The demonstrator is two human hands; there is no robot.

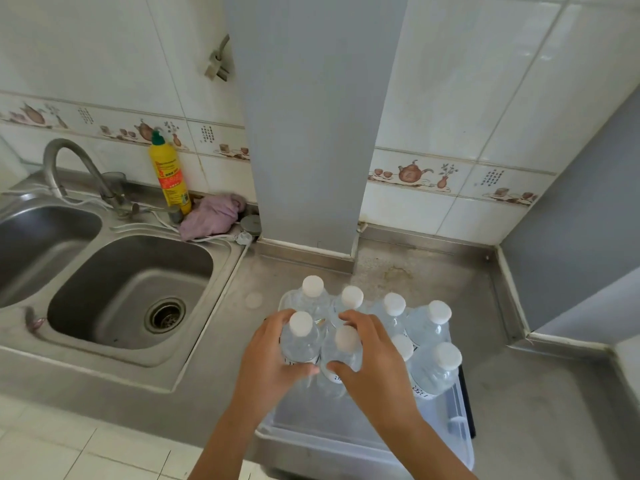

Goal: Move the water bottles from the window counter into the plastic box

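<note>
A clear plastic box (pixel 460 431) sits on the steel counter in front of me. Several clear water bottles with white caps stand upright in it, in two rows; one of them (pixel 434 367) is at the near right. My left hand (pixel 266 358) is wrapped around a bottle (pixel 300 336) at the front left. My right hand (pixel 372 362) grips the bottle beside it (pixel 346 344). Both held bottles are upright, side by side, over the box's near left part. Their bases are hidden by my hands.
A steel double sink (pixel 131 289) with a curved tap (pixel 69 161) lies to the left. A yellow detergent bottle (pixel 169 178) and a purple cloth (pixel 211 216) stand behind it. A grey pillar (pixel 311 133) rises behind the box. Bare counter (pixel 536 393) extends to the right.
</note>
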